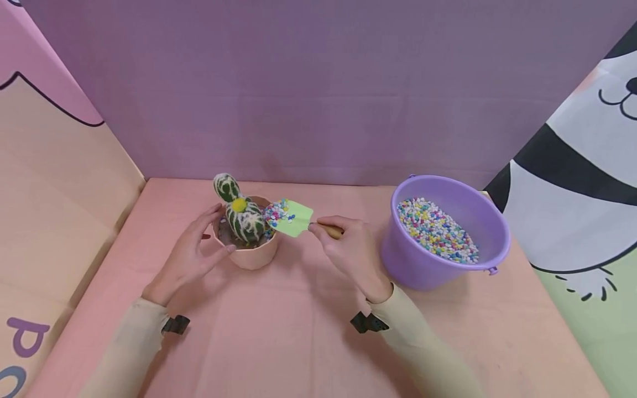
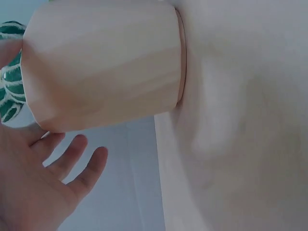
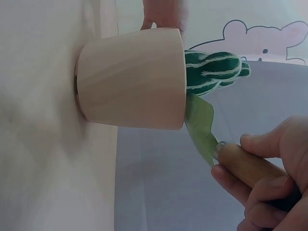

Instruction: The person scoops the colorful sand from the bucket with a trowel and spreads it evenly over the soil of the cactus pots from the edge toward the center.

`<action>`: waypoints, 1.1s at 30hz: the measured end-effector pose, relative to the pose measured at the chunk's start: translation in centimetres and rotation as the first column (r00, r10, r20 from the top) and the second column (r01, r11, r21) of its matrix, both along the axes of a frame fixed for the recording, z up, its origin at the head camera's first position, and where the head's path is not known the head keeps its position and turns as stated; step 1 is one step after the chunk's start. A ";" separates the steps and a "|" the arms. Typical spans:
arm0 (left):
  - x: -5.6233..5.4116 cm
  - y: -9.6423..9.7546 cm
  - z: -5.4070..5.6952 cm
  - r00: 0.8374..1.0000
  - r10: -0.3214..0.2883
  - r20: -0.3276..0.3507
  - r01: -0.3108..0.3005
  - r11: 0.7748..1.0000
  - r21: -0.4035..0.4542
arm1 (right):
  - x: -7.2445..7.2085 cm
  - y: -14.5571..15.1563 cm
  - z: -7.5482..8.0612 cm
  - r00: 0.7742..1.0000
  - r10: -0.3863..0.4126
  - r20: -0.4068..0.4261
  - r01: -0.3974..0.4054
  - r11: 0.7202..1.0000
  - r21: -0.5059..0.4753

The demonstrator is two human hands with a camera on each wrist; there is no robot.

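A striped green cactus with a yellow bloom (image 1: pixel 245 222) stands in a faceted pale pink pot (image 1: pixel 252 258). My left hand (image 1: pixel 191 249) is at the pot's left side, fingers spread and fairly straight, with the thumb and a fingertip at the rim. Three of its fingers extend free of the wall in the left wrist view. My right hand (image 1: pixel 350 249) grips the wooden handle (image 3: pixel 248 163) of a small green shovel (image 1: pixel 302 217). The shovel's blade reaches over the pot's right rim, with multicoloured pebbles (image 1: pixel 280 211) at its tip, beside the cactus.
A purple bucket (image 1: pixel 423 271) stands on the right of the pink-covered table (image 1: pixel 278 342), partly filled with small multicoloured pebbles (image 1: pixel 438 232). A purple backdrop (image 1: pixel 318 99) rises behind, and printed side panels (image 1: pixel 577 171) flank the table.
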State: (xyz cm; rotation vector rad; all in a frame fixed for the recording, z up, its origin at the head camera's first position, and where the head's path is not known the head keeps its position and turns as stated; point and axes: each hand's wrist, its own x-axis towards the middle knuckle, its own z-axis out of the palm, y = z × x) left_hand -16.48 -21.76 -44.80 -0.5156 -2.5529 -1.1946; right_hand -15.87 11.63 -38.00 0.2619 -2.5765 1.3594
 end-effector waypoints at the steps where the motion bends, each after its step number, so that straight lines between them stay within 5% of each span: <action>1: 0.0 -0.1 0.0 1.000 -0.007 0.013 0.007 1.000 -0.010 | 0.0 -0.1 0.0 1.000 -0.002 -0.010 0.003 1.000 0.017; 12: 0.1 -0.1 0.3 0.999 0.017 0.030 -0.016 0.999 -0.040 | -0.1 -0.9 -0.3 0.986 -0.011 -0.167 0.032 0.992 0.123; 33: 1.4 1.1 -0.3 0.992 0.124 -0.029 -0.124 0.992 0.013 | 0.6 -1.4 -0.2 0.967 0.007 -0.253 0.051 0.974 0.222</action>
